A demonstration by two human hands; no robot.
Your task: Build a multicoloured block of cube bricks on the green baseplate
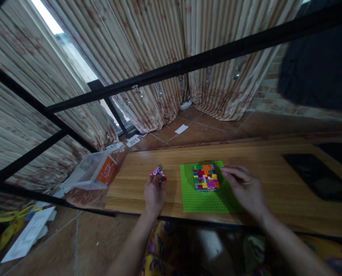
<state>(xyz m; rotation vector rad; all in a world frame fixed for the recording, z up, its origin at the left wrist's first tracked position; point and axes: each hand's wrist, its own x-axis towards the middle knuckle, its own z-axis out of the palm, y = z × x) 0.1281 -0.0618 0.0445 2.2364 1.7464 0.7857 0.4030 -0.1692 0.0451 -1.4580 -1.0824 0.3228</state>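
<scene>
A low block of many-coloured toy bricks sits on a green studded baseplate on the wooden table. My right hand hovers by the baseplate's right edge, thumb and index finger pinched together. Whatever may be between those fingertips is too small to make out. Left of the baseplate lies a small pile of loose toy bricks, pink, green and red. My left hand is at its near side, fingers curled around a few of the bricks, which partly hide behind them.
A dark tablet-like slab lies on the table at right. Off the table's left end stands a clear plastic box with an orange label. Black metal bars cross in front of the curtains. Paper lies on the tiled floor.
</scene>
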